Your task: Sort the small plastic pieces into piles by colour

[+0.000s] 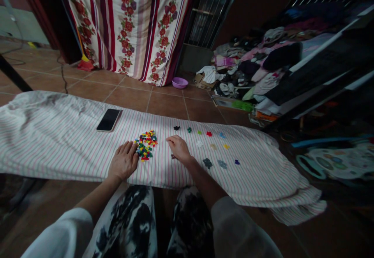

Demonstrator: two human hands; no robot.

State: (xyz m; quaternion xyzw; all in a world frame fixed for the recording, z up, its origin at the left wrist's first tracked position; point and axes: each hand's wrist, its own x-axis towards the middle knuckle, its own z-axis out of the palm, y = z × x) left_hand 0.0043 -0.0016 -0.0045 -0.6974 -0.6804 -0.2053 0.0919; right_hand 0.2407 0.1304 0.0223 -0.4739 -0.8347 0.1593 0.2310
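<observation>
My left hand [124,161] lies palm down on the striped cloth, fingers stretched out. Its fingertips touch the left edge of a mixed pile of small coloured plastic pieces [149,138], perhaps toy bricks. To the right of that pile, my right hand [179,148] is closed in a pinch; whatever is between the fingertips is too small to tell. Partly hidden under its wrist is a brown group of pieces [173,157]. Farther right, small one-colour groups are spread out, among them black [177,128], red [209,134], white [199,144], dark grey [207,163] and dark blue [237,162].
A phone [109,120] lies on the striped cloth [73,133] left of the pile. Beyond the cloth are a floral curtain [125,24], a purple basin [179,82] and a broom [85,61]. Heaped clothes [248,63] fill the back right.
</observation>
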